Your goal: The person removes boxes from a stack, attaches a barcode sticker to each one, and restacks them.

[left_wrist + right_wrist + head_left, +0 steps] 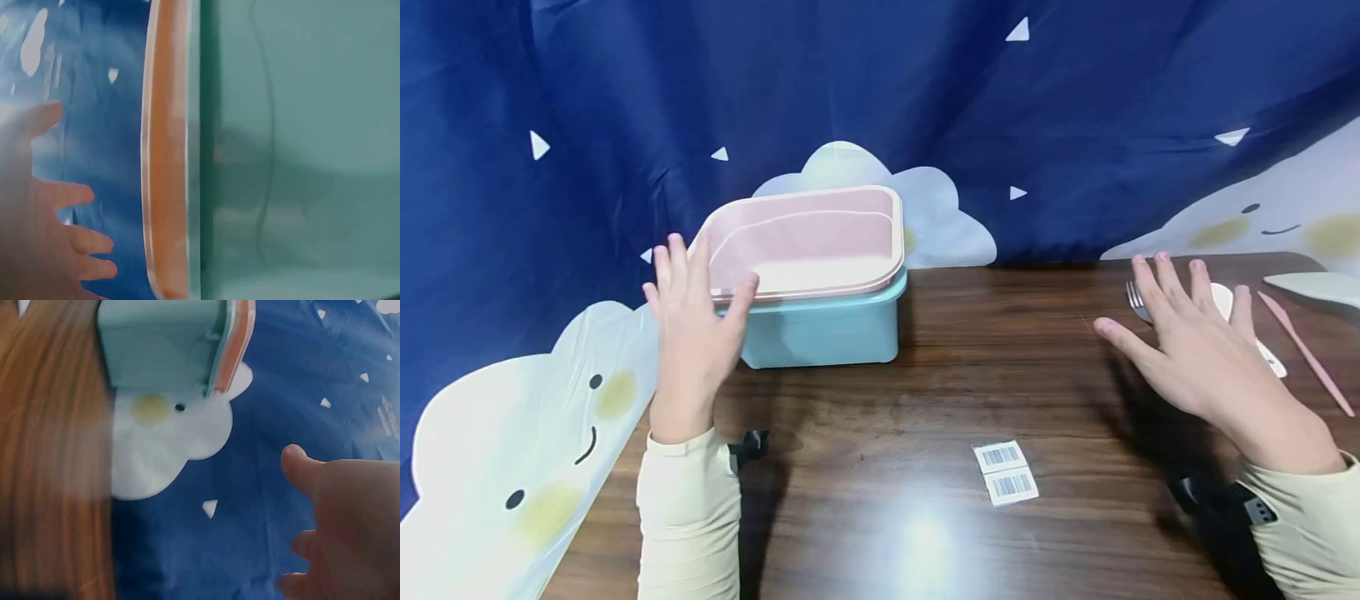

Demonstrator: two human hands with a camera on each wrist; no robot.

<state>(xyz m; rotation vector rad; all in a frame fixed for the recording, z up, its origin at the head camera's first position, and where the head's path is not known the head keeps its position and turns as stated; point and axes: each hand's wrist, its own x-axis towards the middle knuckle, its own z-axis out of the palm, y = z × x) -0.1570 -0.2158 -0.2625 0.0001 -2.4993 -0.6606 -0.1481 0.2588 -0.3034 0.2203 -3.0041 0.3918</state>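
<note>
Pink tray (808, 242) on teal box (823, 329), long axis across; left hand (692, 337) nearest, fingers spread at its corner. Right hand (1198, 354) flat, empty, well apart.

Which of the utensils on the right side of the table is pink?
The knife, lying farthest right of the right hand. It is long, thin and pink; the fork and the spoon beside it are white.
</note>
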